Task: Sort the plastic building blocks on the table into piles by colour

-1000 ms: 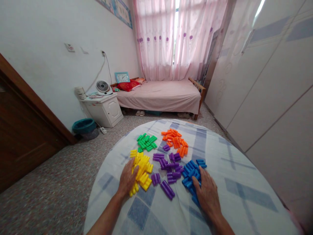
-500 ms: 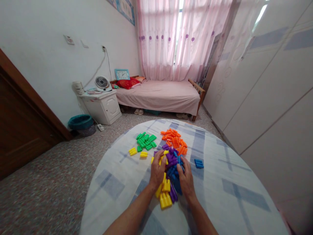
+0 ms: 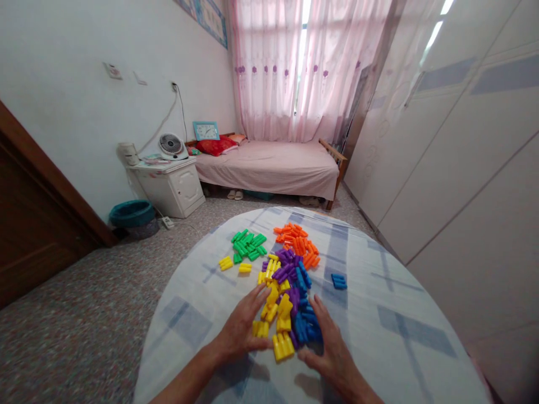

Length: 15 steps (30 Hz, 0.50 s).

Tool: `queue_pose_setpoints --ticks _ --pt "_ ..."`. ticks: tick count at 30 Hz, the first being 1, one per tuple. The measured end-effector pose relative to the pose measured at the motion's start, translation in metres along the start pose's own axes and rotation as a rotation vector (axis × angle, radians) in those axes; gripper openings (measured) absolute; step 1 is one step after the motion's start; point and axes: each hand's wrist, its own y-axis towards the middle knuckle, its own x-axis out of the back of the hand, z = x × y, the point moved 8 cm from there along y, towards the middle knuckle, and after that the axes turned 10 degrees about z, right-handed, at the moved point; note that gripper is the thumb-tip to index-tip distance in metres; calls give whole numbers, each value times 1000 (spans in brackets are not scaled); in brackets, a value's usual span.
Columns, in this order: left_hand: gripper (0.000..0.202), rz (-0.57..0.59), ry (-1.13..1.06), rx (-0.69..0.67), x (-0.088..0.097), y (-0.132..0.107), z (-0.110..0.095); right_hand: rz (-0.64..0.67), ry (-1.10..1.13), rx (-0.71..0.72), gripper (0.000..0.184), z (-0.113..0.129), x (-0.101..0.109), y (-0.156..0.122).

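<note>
A mixed heap of yellow, purple and blue plastic blocks (image 3: 288, 306) lies in the middle of a round table covered with a checked cloth (image 3: 391, 336). My left hand (image 3: 243, 328) rests open at the heap's left side, fingers spread and touching yellow blocks. My right hand (image 3: 332, 348) is open at the heap's right side, fingers against blue blocks. Farther back sit a green pile (image 3: 247, 246) and an orange pile (image 3: 300, 246). A lone blue block (image 3: 339, 280) lies to the right, and two yellow blocks (image 3: 225, 262) lie to the left.
Beyond the table are a bed with a pink cover (image 3: 269, 165), a white bedside cabinet (image 3: 166, 188) carrying a small fan, a teal bin (image 3: 131, 214) on the floor, a wooden door (image 3: 29, 224) at left and white wardrobes (image 3: 458, 146) at right.
My hands swept the separate yellow, purple and blue piles together into one mixed heap, then drew back toward me and opened at its near sides.
</note>
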Motion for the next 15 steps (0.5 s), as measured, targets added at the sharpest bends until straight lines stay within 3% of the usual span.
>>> queue_pose_setpoints --ticks 3,7,11,15 --pt "118 121 133 15 -24 -29 14 86 -130 22 109 1 -24 -17" --pt "110 59 179 -3 -41 -24 10 46 -219 59 110 17 -34 -9" --pt "80 -36 170 -19 -44 -4 1 -75 -221 100 88 23 -29 8" --pt "58 -179 38 54 -30 10 -1 -184 -99 69 59 19 -19 23"
